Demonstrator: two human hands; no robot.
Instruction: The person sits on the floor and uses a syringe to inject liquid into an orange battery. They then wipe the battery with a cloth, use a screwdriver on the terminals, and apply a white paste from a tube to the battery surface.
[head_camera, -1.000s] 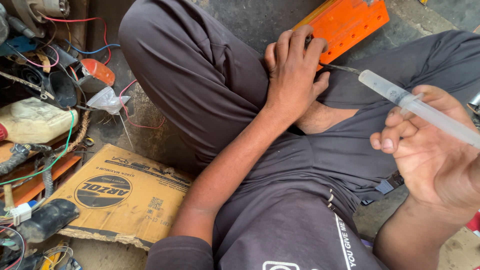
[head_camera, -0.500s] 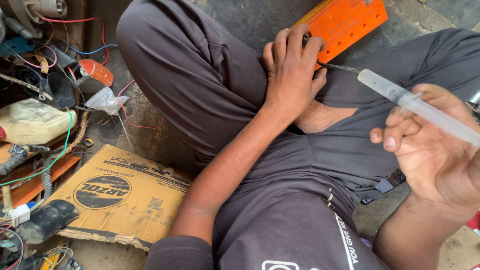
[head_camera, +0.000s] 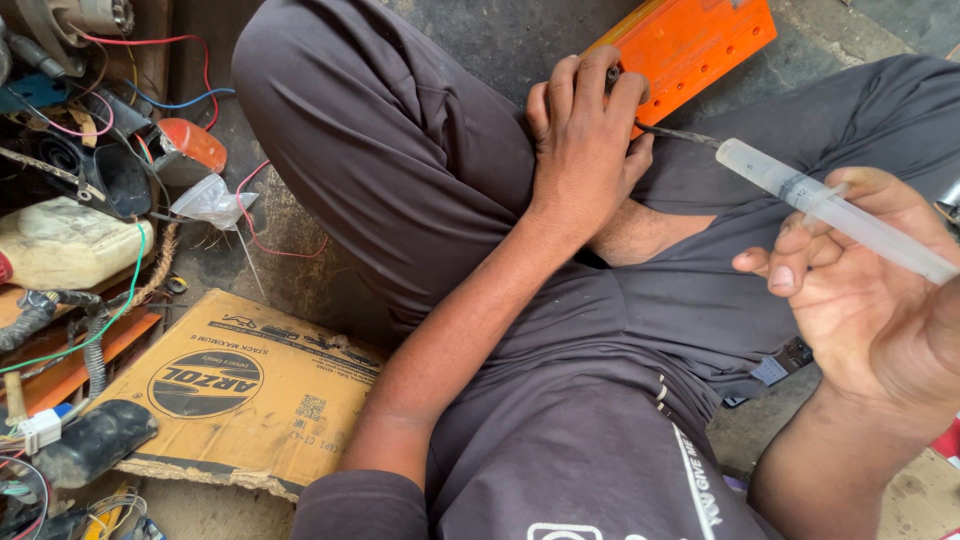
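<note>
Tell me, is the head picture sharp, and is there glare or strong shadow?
Head view: soft, even daylight, no hard shadows; left hand on the orange box is sharp; the syringe in the right hand looks slightly soft; no glare.

The person wears a dark grey short-sleeved shirt (head_camera: 590, 450) of soft, creased cloth, with white printed lettering running up the front and a white outlined mark at the bottom of it. Beside the shirt, the left sleeve (head_camera: 355, 505) ends above the elbow, leaving the forearm bare. Above the shirt, trousers (head_camera: 390, 150) of the same dark grey cover both legs, loose and wrinkled at the knee. The left hand (head_camera: 585, 140) and right hand (head_camera: 880, 290) are bare, without gloves, rings or a watch.
</note>
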